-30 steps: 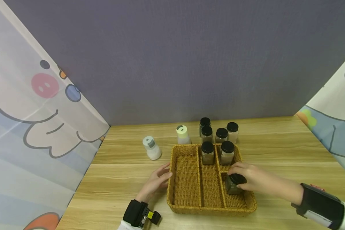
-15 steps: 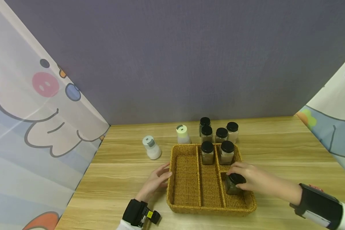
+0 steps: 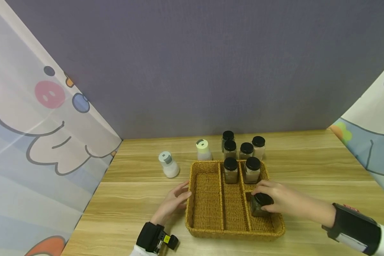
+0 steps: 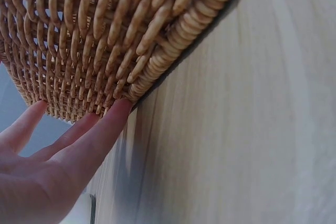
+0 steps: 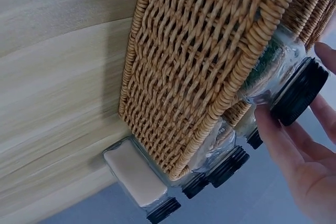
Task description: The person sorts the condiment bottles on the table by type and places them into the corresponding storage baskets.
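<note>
A clear jar with dark green contents and its black lid on sits inside the near-right compartment of a brown, woven, divided basket.

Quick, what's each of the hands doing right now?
Left hand: open, touching the basket.
Right hand: closed, holding a black-lidded jar.

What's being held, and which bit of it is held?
The right grip holds a glass jar in the basket by its black lid. The left grip holds nothing, just touching the basket's side.
</note>
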Tool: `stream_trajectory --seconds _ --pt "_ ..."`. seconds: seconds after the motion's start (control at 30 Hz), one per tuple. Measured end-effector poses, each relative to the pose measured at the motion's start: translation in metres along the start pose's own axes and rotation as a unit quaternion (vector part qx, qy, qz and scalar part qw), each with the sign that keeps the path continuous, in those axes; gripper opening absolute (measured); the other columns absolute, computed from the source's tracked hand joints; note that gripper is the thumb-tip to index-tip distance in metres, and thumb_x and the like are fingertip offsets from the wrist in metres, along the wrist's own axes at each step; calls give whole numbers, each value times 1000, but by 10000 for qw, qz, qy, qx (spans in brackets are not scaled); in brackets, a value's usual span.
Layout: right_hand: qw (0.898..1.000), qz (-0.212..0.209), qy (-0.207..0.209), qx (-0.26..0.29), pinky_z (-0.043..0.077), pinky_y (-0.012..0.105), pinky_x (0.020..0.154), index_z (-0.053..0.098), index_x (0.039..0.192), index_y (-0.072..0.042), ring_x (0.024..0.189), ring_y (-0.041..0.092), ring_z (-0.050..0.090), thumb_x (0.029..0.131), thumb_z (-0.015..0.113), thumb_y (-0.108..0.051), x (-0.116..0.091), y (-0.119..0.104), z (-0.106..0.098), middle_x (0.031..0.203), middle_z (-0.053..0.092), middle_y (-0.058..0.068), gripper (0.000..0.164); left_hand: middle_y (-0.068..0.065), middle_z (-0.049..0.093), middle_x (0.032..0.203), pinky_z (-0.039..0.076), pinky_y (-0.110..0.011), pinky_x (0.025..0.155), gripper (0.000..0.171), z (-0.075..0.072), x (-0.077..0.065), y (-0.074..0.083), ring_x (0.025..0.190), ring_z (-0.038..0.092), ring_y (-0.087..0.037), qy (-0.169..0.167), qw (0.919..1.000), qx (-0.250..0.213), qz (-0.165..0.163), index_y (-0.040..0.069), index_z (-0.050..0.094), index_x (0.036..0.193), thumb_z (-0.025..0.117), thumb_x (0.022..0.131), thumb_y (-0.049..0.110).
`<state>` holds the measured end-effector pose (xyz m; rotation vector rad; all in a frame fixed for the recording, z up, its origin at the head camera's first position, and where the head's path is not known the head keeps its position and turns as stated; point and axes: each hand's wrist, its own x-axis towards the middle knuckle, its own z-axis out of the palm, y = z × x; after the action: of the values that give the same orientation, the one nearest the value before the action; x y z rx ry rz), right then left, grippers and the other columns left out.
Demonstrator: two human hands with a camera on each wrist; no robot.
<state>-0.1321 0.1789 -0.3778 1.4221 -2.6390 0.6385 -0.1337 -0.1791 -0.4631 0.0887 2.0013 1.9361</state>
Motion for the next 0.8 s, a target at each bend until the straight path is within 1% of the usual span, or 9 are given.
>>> stream_trajectory --seconds 0.07,0.2,0.33,0.37,0.43,0.6,0.67,0.73,0.8 --pt "9998 119 -91 113 52 26 62 61 100 -8 81 21 59 68 75 -15 1 -1 -2 96 56 4 35 -29 34 131 46 -45 85 62 -1 0 -1 112 44 -38 2 10000 36 -8 3 26 138 56 87 23" --pt "9989 215 -70 422 50 21 57 61 100 -9 77 14 59 74 71 -18 3 -1 -5 96 56 2 29 -29 34 131 46 -44 85 63 -1 0 -1 112 44 -37 21 9999 127 0 4 28 138 57 86 26" --pt "9989 -41 329 333 49 19 55 61 97 -7 71 9 57 76 69 -17 7 1 -7 92 58 1 25 -27 35 132 46 -44 85 64 0 -2 -1 113 44 -36 81 9998 159 -44 7 29 138 58 85 28" --pt "9989 -23 394 243 50 19 56 62 97 -7 72 9 57 76 68 -17 8 2 -8 92 58 2 24 -27 35 132 46 -44 85 64 0 -1 -1 113 44 -36 85 9998 150 -46 7 29 138 58 85 28" --pt "9986 -34 521 115 49 20 56 62 96 -6 67 5 54 75 69 -16 11 3 -13 91 60 4 24 -27 35 132 46 -43 85 63 0 -1 -1 113 44 -36 86 9999 139 -48 7 29 138 58 85 27" --pt "9982 343 486 20 52 30 65 63 98 -7 76 14 59 75 68 -14 17 8 -28 95 63 7 24 -27 34 132 46 -44 86 63 0 -1 -2 113 44 -36 62 9999 96 -39 7 29 138 58 85 26" --pt "9975 521 480 -51 52 34 69 63 99 -7 85 22 61 76 68 -14 19 11 -33 96 64 6 24 -27 34 132 46 -43 86 63 0 -1 -3 113 44 -35 66 9999 94 -40 7 29 138 58 85 26" --pt "9966 669 487 -40 52 31 66 63 99 -7 82 21 61 76 67 -12 21 15 -38 95 65 6 23 -27 34 132 46 -43 86 63 0 -1 -3 113 44 -35 64 9999 73 -28 6 29 138 58 85 26" --pt "9955 808 491 -86 52 32 65 63 98 -6 80 21 61 76 67 -11 24 18 -43 94 65 6 23 -27 34 132 46 -43 85 63 0 -1 -3 112 45 -35 64 10000 53 -21 6 29 138 58 85 25"
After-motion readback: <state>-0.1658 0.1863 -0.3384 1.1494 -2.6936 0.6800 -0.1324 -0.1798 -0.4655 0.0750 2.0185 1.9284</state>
